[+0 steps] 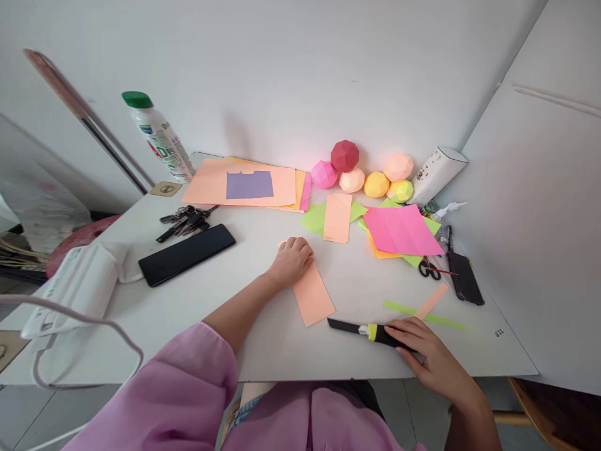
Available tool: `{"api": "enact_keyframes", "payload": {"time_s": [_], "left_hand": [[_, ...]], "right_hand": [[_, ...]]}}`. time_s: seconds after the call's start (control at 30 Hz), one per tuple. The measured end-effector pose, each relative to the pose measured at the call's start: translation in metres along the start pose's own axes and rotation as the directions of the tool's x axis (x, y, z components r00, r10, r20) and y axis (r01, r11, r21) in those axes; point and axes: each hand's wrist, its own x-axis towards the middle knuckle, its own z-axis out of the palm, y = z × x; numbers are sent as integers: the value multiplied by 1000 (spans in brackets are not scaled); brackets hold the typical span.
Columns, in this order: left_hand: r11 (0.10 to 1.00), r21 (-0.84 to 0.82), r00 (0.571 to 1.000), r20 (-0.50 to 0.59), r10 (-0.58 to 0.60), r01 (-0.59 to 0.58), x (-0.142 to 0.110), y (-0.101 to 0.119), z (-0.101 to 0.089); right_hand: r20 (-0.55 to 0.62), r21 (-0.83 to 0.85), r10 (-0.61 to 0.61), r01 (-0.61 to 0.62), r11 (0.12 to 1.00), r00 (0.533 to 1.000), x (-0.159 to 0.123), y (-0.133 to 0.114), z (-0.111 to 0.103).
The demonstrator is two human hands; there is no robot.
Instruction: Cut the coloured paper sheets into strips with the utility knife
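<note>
My left hand (293, 262) rests with curled fingers over the far end of a peach paper rectangle (315, 297), holding it against the table. The hand hides part of that end. My right hand (422, 351) has its fingers around the handle of a black and yellow utility knife (373, 331), which lies low over the table. The long dark blade points left, its tip close to the paper's near corner. Just beyond my right hand, a narrow peach strip (432, 300) crosses a green strip (446, 321).
Faceted paper balls (345, 156) stand by the wall. Pink sheets (404, 230), scissors (429, 270) and a black phone-shaped item (464, 275) are at right. Stacked peach sheets (206, 181), keys (188, 220), a phone (188, 254), a bottle (162, 141) and a white power strip (79, 285) lie left.
</note>
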Motion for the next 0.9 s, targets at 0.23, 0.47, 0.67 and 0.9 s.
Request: {"api": "enact_keyframes", "payload": {"time_s": [0.23,0.47,0.67,0.9], "left_hand": [[1000,4,1000,0,0,0,0,-1,1],[1000,18,1000,2,3,-3,0,0,1],[999,53,1000,10,-3,3,0,0,0],[990,140,999,21,-27,24,-4,9,4]], "right_hand": [[41,37,22,-24,999,999,-1,4,1],[35,45,18,-20,999,999,0,4,1],[28,29,17,-17,999,999,1,3,3],[-48,4,18,-18,1000,999,14,1,8]]}}
